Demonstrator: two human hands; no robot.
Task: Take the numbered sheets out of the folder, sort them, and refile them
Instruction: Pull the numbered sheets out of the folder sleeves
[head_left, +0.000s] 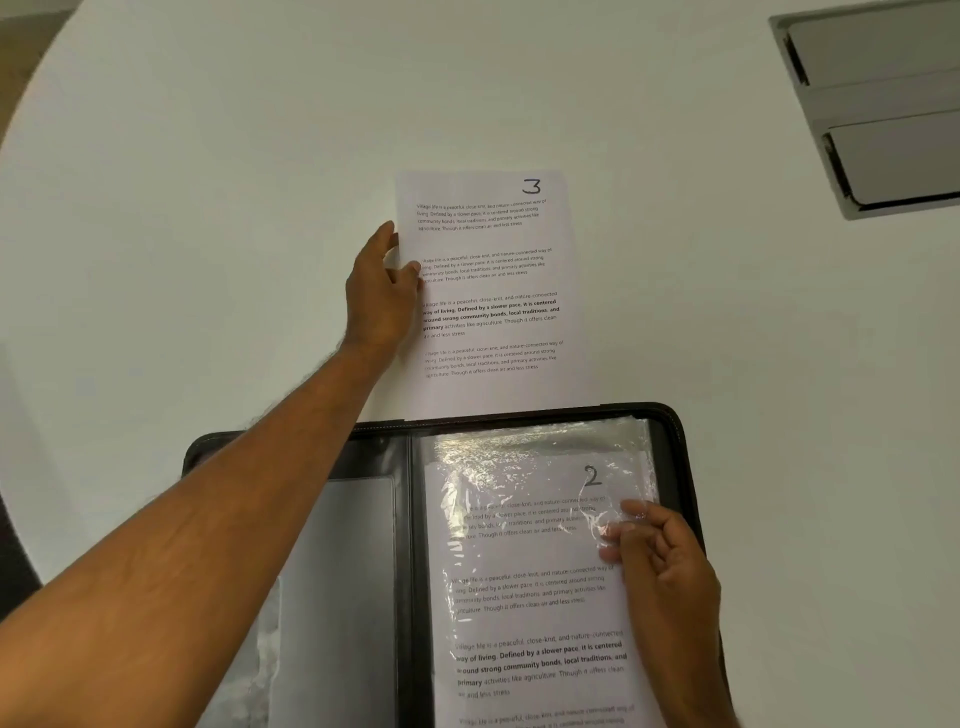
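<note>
White tabletop (208, 208), mid-unfiling: I watch the left hand (382, 291) pinch the edge of sheet 3 (493, 291) beyond the open folder (680, 447), while the right hand (660, 561), fingers curled, tugs the plastic sleeve (519, 545) over sheet 2 (535, 660). Next, I judge, sheet 2 must slide free.

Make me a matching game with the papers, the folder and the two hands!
Things:
1. sheet 3
2. sheet 2
3. left hand
4. right hand

Places:
A. on the plastic sleeve over a sheet
B. inside the open folder
C. flat on the white table
D. at the left edge of a loose sheet

Pairs: 1-C, 2-B, 3-D, 4-A
</note>
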